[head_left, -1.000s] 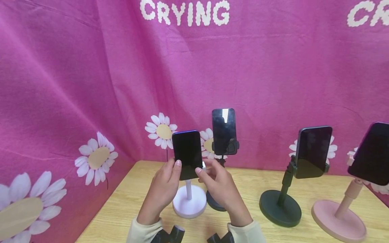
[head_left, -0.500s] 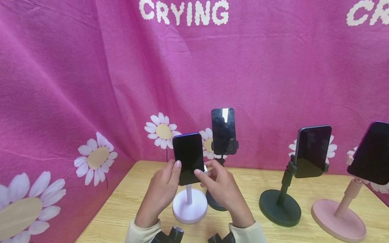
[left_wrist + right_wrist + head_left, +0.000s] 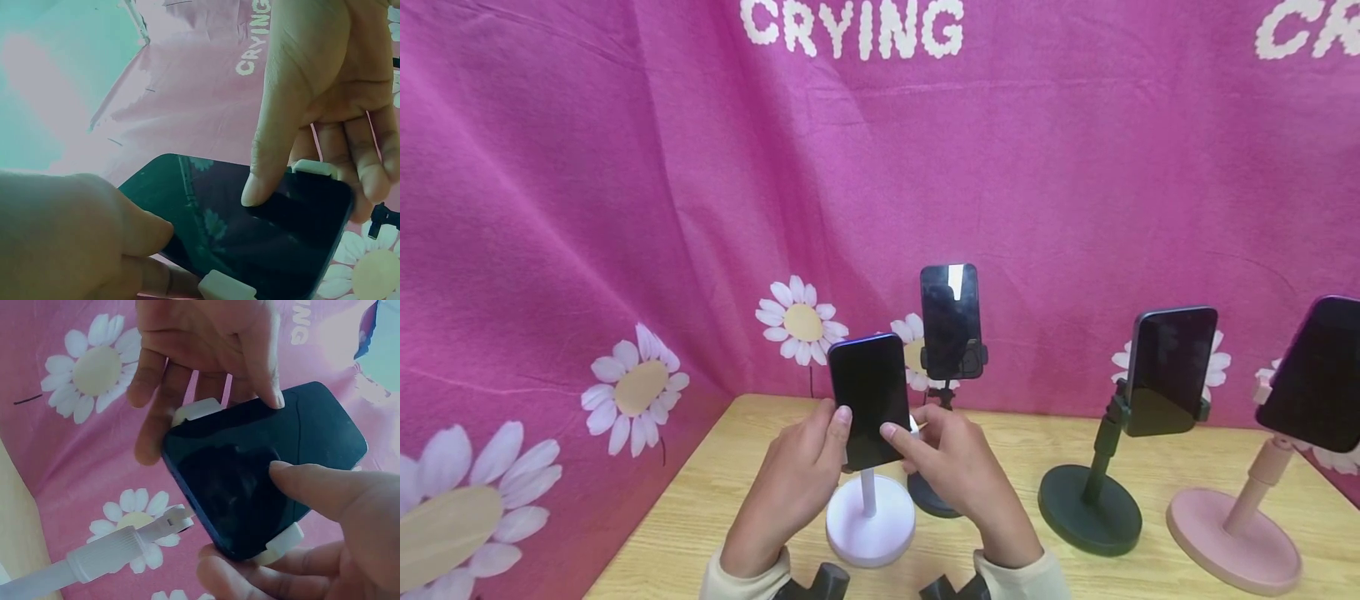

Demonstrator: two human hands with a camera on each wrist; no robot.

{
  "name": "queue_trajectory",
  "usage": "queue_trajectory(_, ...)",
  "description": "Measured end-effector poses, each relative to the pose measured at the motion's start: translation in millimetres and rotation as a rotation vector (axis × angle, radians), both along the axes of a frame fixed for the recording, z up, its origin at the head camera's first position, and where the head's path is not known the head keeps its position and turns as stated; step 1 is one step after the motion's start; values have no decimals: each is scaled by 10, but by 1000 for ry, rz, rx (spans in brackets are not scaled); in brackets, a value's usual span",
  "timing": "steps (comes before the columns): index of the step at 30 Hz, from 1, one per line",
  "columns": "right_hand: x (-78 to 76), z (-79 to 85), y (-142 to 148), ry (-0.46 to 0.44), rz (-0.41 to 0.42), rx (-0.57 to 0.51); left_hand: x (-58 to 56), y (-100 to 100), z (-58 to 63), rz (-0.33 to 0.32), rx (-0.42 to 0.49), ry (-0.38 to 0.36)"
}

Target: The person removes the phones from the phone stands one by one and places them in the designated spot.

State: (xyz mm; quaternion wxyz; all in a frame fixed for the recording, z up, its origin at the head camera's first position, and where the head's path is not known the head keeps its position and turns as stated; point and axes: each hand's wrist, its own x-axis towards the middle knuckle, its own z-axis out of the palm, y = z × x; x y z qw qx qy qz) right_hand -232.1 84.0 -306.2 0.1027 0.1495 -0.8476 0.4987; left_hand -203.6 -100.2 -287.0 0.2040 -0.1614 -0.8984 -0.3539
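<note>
A dark smartphone (image 3: 868,396) with a bluish top edge sits in the white clamp of a white round-based phone stand (image 3: 871,525). My left hand (image 3: 801,475) grips the phone's left side, thumb on the front of the screen. On the other side, my right hand (image 3: 958,471) pinches the lower right edge, its thumb pressing the glass. Fingers of both hands pass behind the phone and are partly hidden. In the right wrist view, white clamp pieces (image 3: 284,544) hook over the phone's long edges, and the stand's neck (image 3: 109,553) shows below.
Close behind stands a black holder with a phone (image 3: 951,321). To the right are a dark green stand (image 3: 1090,508) and a pink stand (image 3: 1236,537), each bearing a phone. A pink flowered cloth (image 3: 1037,167) hangs behind the wooden table (image 3: 685,508).
The phone and the white stand under it have shifted toward me, and the phone leans slightly more to the left. Both hands have kept their grip and come along.
</note>
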Motion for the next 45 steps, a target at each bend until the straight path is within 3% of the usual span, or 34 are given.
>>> queue_trajectory(7, 44, 36, 35, -16, 53, 36, 40, -13, 12, 13, -24, -6)
queue_trajectory(15, 136, 113, 136, -32, 78, 117, 90, -54, 28, -72, -14, -58)
queue_trajectory(21, 195, 205, 236, -16, 70, 187, 112, -62, 71, -163, -33, -58)
queue_trajectory(28, 281, 252, 395, 73, 123, 272, 95, -57, 68, -337, -14, -77)
queue_trajectory(34, 361, 268, 512, 71, 140, 314, 65, -16, 39, -472, 28, -128)
queue_trajectory(41, 439, 273, 626, 79, 140, 330, 29, 53, -13, -549, 20, -102)
queue_trajectory(45, 446, 267, 668, 83, 143, 332, 8, 81, -29, -556, 6, -88)
